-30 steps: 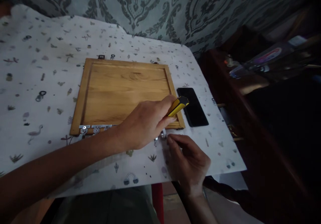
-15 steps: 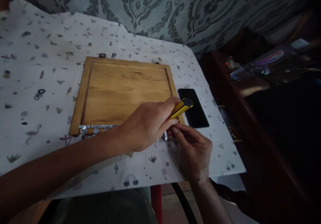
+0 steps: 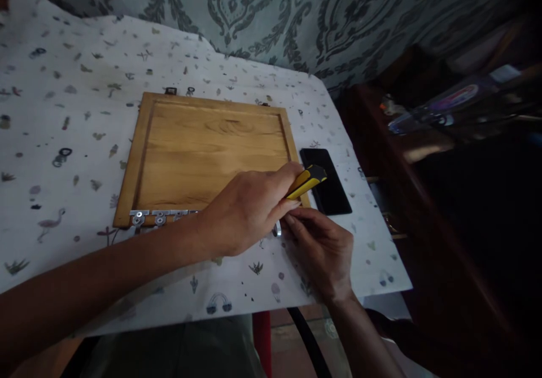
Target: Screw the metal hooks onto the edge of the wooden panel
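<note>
A yellow-and-black utility knife [image 3: 308,181] is gripped in my left hand [image 3: 248,211], which reaches over the near right part of a framed wooden panel [image 3: 215,152]. Its lower end is hidden by the fingers. Close by, my right hand [image 3: 324,248] has its thumb and fingers pinched together at the panel's near right corner; what they hold cannot be made out. A curved bit of shiny metal [image 3: 277,229] shows beside those fingertips. Screwed metal hinge pieces [image 3: 160,218] line the panel's near edge, and my left forearm covers some of them.
A black phone [image 3: 327,181] lies right of the panel on the printed white tablecloth [image 3: 84,140]. Small dark hardware [image 3: 171,91] sits at the panel's far edge. Beyond the table are a patterned wall [image 3: 254,16] and, at right, a plastic bottle [image 3: 451,101].
The view has shifted slightly. My right hand has moved a little to the left, fingers still pinched. My left hand keeps its grip on the utility knife in nearly the same place.
</note>
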`<action>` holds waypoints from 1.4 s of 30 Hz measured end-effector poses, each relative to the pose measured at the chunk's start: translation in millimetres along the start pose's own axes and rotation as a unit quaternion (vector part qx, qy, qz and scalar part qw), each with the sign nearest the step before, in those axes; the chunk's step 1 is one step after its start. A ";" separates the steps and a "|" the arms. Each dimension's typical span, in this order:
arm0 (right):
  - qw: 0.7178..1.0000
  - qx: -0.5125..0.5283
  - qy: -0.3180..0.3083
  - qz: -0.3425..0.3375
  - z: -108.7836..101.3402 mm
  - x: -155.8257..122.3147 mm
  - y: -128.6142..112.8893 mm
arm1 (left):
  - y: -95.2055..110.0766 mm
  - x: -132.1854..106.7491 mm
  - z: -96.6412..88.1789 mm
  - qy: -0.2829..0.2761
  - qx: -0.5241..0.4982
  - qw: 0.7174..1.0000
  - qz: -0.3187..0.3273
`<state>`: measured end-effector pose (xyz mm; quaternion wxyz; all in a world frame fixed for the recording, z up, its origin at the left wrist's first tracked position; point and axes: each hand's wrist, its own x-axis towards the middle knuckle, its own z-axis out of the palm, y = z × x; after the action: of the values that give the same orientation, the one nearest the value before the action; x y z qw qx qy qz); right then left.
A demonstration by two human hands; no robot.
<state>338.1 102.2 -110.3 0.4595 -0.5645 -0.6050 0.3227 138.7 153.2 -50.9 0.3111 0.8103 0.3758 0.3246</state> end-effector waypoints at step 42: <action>0.983 -0.128 -0.071 -0.108 -3.3 6.9 -5.6 | 0.7 0.4 -2.1 0.000 -0.020 1.000 -0.017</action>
<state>339.4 107.7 -102.7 0.3719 -0.5257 -0.7295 0.2305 137.6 153.7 -49.0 0.3327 0.7974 0.3828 0.3269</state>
